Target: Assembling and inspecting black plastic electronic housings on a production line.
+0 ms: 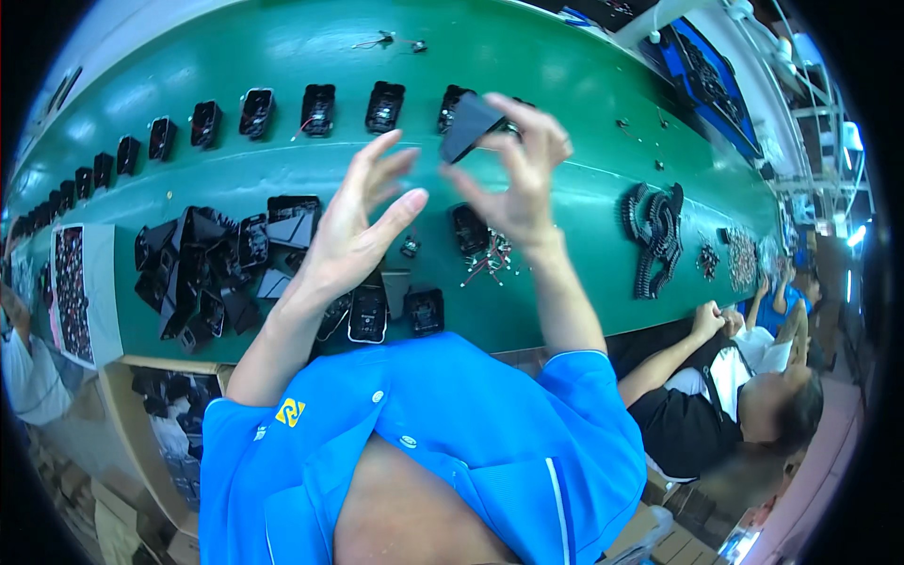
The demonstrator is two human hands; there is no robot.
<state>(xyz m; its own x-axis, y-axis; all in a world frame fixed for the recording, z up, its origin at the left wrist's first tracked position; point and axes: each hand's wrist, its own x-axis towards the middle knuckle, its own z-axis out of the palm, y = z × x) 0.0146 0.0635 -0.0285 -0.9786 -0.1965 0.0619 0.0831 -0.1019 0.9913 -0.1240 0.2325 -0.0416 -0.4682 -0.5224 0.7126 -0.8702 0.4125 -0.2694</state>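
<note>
My right hand (523,165) is raised over the green workbench (537,38), fingers and thumb closed round a wedge-shaped black plastic housing (470,129). Beside it, my left hand (363,221) holds nothing, its fingers spread and its thumb apart. Below the right hand, an open black housing (468,229) rests on the bench near a cluster of small parts with red and white wires (490,261). A small wired part (410,247) lies between my forearms. Close to my body are more open housings, one with a pale rim (367,315).
Left of my left arm is a heap of black housings (193,264). A row of open housings (255,113) runs along the bench. A white box of small parts (104,282) stands at the left. Black strips (650,240) lie to the right, where a person (692,405) sits.
</note>
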